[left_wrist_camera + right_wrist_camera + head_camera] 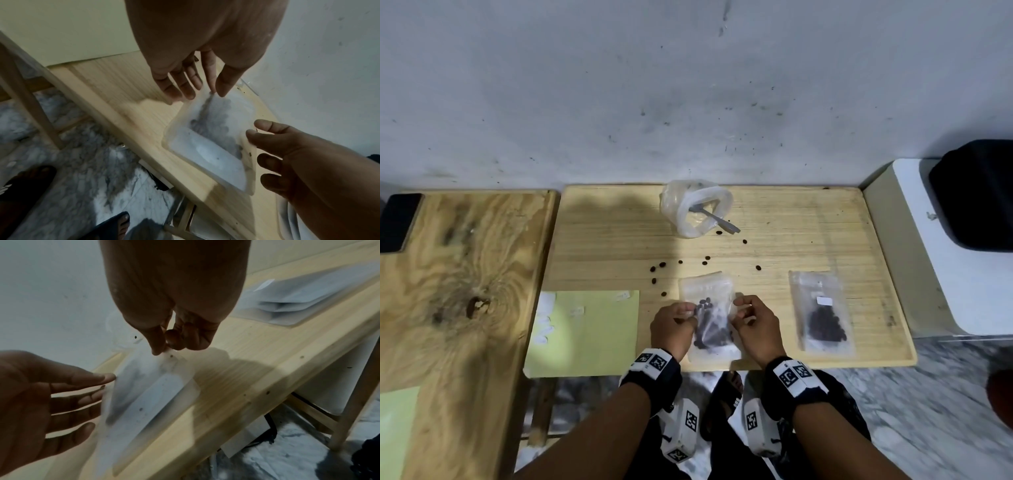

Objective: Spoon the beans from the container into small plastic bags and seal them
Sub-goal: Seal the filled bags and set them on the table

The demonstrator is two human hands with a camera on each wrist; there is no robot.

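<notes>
A small clear bag (709,318) holding dark beans hangs just above the front edge of the light wooden table (791,233). My left hand (690,313) pinches its left edge between thumb and fingers, and my right hand (739,306) pinches its right edge. The left wrist view shows the bag (209,146) blurred between the left hand (207,92) and the right hand (252,131). In the right wrist view the right hand (166,350) pinches the bag's (148,395) top corner. The plastic container (695,209) with the spoon (717,219) stands at the back.
A second bag of beans (823,315) lies flat to the right. Loose beans (662,265) are scattered mid-table. A yellow-green sheet (585,332) lies front left. A darker wooden table (465,274) with a phone (397,222) stands left, a white unit (962,274) right.
</notes>
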